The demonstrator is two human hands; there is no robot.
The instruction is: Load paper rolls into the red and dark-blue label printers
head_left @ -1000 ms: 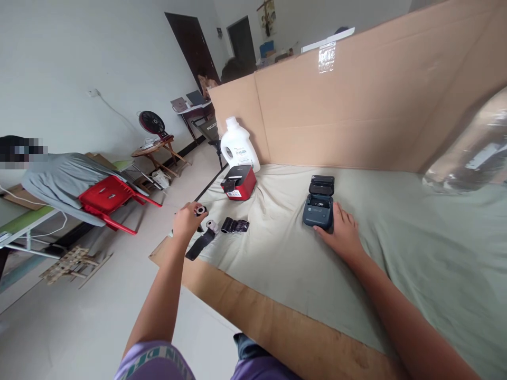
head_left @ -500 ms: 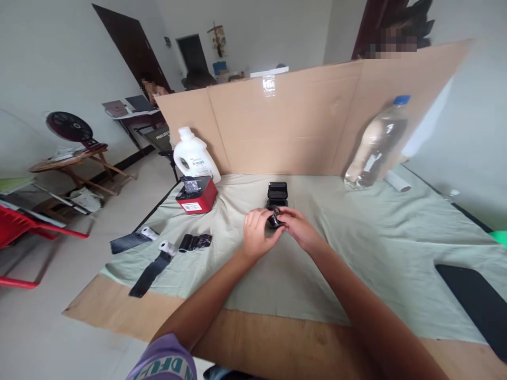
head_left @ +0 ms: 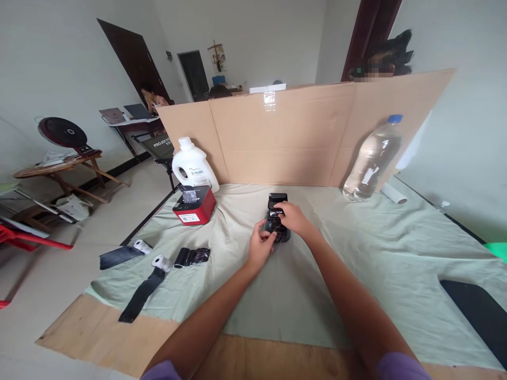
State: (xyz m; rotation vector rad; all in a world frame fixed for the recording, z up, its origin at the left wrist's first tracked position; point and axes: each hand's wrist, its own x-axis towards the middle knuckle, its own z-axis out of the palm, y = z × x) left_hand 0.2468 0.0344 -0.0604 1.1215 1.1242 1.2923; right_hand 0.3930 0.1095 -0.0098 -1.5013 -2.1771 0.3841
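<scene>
A small black portable printer (head_left: 282,232) lies on the cloth in front of me with its lid (head_left: 278,198) raised at the far end. My left hand (head_left: 261,244) grips its left side, the thumb over the near part. My right hand (head_left: 293,217) pinches a shiny black roll (head_left: 276,212) at the opened compartment; the fingers partly cover the roll, and I cannot tell how deep it sits. To the left lie another black roll (head_left: 192,257) and two white-cored rolls (head_left: 160,263) with dark strips unrolled.
A red and black box-shaped device (head_left: 198,206) stands left, before a white jug (head_left: 194,166). Behind rises a cardboard panel (head_left: 277,142). A water bottle (head_left: 372,161) and white tube (head_left: 394,193) are back right; a dark phone-like slab (head_left: 477,311) lies right. Other people sit beyond.
My hands held the black roll together in front of the printer. Now the right hand has carried it over the opened compartment, and the left has moved onto the printer's side. The view has tilted slightly.
</scene>
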